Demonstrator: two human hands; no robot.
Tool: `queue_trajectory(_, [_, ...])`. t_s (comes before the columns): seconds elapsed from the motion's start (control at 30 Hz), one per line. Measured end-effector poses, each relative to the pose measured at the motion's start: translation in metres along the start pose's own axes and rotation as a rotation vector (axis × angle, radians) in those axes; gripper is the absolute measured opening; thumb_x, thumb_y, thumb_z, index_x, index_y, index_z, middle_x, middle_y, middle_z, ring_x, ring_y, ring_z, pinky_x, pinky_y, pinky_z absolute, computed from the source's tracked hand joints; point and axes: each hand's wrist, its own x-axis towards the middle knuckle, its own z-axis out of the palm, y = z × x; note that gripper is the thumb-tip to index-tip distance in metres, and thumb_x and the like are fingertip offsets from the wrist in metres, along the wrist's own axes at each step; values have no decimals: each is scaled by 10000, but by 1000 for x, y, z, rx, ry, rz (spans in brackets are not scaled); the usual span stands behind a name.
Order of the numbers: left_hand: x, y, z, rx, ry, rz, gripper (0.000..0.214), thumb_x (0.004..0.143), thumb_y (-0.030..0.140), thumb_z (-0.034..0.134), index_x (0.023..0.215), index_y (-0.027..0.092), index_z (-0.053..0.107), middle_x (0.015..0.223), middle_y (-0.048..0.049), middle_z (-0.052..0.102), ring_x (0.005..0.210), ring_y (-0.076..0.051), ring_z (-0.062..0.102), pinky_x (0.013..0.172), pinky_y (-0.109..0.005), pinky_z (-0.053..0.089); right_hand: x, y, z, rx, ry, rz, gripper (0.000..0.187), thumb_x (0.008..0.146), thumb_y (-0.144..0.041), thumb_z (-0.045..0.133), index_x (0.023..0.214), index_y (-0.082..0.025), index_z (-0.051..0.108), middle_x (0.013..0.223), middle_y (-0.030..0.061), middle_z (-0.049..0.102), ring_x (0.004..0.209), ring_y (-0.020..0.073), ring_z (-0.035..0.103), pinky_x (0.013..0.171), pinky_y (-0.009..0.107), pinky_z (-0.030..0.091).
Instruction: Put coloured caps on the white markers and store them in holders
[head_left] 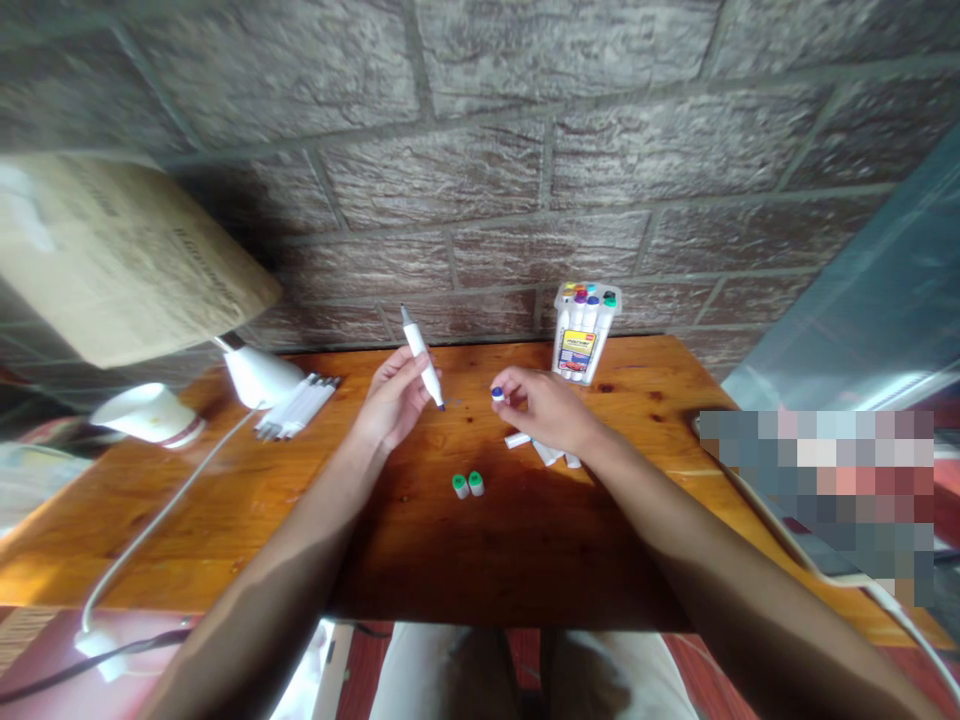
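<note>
My left hand [394, 400] is closed round a white marker [420, 352] held tilted above the wooden table [525, 530], its dark tip pointing down and to the right. My right hand [544, 408] pinches a small blue-topped cap [498, 394] a short way to the right of that tip. Several white caps [525, 442] lie on the table partly under my right hand. Two green-topped caps [468, 485] stand together nearer the table's front edge.
A clear case of coloured markers [585, 335] stands at the back by the brick wall [487, 180]. Several white markers [296, 408] lie at the left beside a white desk lamp [259, 375]. A cardboard box [112, 260] is at far left. White cables [157, 520] cross the table.
</note>
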Motion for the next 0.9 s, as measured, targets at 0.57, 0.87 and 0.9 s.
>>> queue_trajectory(0.57, [2,6,-5,-47,13,27,358,616,233,901,862,176,648,745,59,692,611,-68,672,530,-150,535,-11,-32,-4,16,-168,-183,363,875,-541,665,1012,-211,731,892,21,756,756,140,669,749,247,451])
queue_trajectory(0.87, [4,13,-8,-72,31,44,348,636,254,894,830,176,615,742,62,673,614,-63,653,497,-150,516,-15,-39,21,40,-395,-386,121,873,-273,724,971,-220,770,942,28,746,829,145,683,768,232,462])
queue_trajectory(0.9, [4,13,-8,-68,24,40,346,641,253,891,829,175,612,741,63,670,614,-61,652,499,-149,515,-14,-38,20,56,-398,-376,101,872,-242,720,955,-213,771,932,29,750,823,143,684,771,231,467])
